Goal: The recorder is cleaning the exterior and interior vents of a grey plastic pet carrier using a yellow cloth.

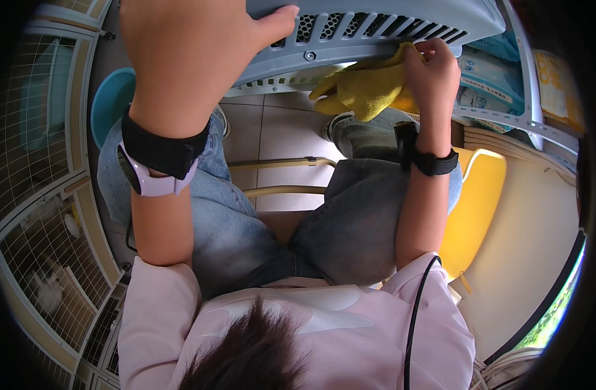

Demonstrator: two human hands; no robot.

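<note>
A grey plastic pet carrier [376, 40] with slatted vents fills the top of the head view, tilted above the floor. My left hand [194, 45] grips it at the upper left. The thumb lies along its edge, while the other fingers are cut off by the frame. Pinched in my right hand [433, 70] is a yellow cleaning cloth [366, 91], its top pressed against the vent slats near the carrier's right end. The rest of the cloth hangs below, partly hidden behind the hand.
A turquoise bucket [109, 104] stands left of my knee, near wire cages [35, 123]; a pale animal [48, 289] shows dimly in the lower one. At right are a white shelf [512, 120] with blue packages [486, 81] and a yellow chair-like panel [476, 201]. Metal tubing [285, 190] crosses below my legs.
</note>
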